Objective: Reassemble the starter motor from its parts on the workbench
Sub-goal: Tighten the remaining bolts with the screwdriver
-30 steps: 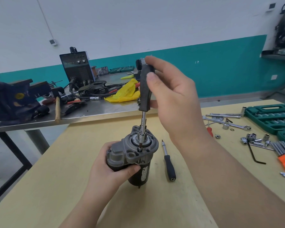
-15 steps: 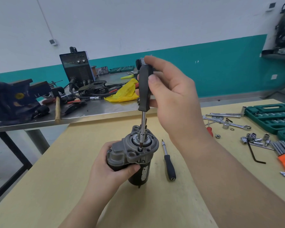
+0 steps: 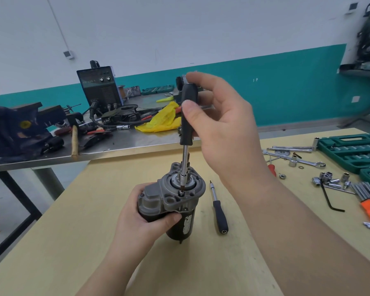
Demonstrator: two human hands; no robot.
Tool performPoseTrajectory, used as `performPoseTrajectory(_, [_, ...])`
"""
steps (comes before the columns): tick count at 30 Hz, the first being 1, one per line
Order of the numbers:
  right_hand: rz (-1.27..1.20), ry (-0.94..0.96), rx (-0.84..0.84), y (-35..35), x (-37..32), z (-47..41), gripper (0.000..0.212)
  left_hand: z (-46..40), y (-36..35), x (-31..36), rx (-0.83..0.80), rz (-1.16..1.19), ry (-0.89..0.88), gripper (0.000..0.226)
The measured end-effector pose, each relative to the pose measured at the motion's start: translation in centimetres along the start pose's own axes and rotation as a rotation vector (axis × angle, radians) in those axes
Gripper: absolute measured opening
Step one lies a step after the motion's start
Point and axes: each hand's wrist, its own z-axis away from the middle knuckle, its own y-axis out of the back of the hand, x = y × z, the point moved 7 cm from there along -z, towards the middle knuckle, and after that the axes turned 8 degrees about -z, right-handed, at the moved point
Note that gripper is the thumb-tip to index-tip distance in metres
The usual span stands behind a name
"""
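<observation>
The starter motor (image 3: 175, 199) stands upright on the wooden workbench (image 3: 73, 242), grey end housing on top, black body below. My left hand (image 3: 145, 212) grips its body from the left, thumb across the front. A black-handled driver (image 3: 188, 116) stands vertically, its steel shaft reaching down to a bolt at the front of the housing. My right hand (image 3: 224, 129) holds the handle between thumb and fingers; the thumb lies on the near side and the fingers are loosely spread behind it.
A second black-handled driver (image 3: 219, 208) lies right of the motor. Wrenches, sockets (image 3: 327, 178), hex keys (image 3: 331, 197) and green socket cases (image 3: 355, 150) fill the right side. A steel table (image 3: 115, 146) behind carries a vise, welder, hammer and yellow bag.
My right hand's fingers have shifted round the driver handle, the thumb moving lower and the fingers opening out. The motor and my left hand stayed put.
</observation>
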Motion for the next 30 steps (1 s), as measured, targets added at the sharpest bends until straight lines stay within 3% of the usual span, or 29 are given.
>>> performPoseTrajectory(8, [-0.106, -0.042, 0.012, -0.01, 0.24, 0.05, 0.033, 0.09, 0.01, 0.32, -0.001, 0.005, -0.013, 0.069])
performPoseTrajectory(14, [-0.006, 0.026, 0.016, 0.11, -0.39, 0.00, 0.031, 0.00, 0.01, 0.44, -0.001, 0.013, -0.021, 0.068])
performPoseTrajectory(20, [-0.114, -0.047, 0.020, 0.17, 0.11, 0.08, 0.031, 0.05, -0.05, 0.44, -0.009, 0.024, -0.019, 0.068])
performPoseTrajectory(26, [-0.004, 0.035, 0.029, 0.19, -0.45, 0.04, 0.032, 0.03, -0.03, 0.50, -0.006, 0.029, -0.015, 0.067])
performPoseTrajectory(30, [-0.068, -0.021, 0.039, 0.32, -0.05, 0.06, 0.029, 0.13, 0.03, 0.46, -0.005, 0.024, -0.012, 0.069])
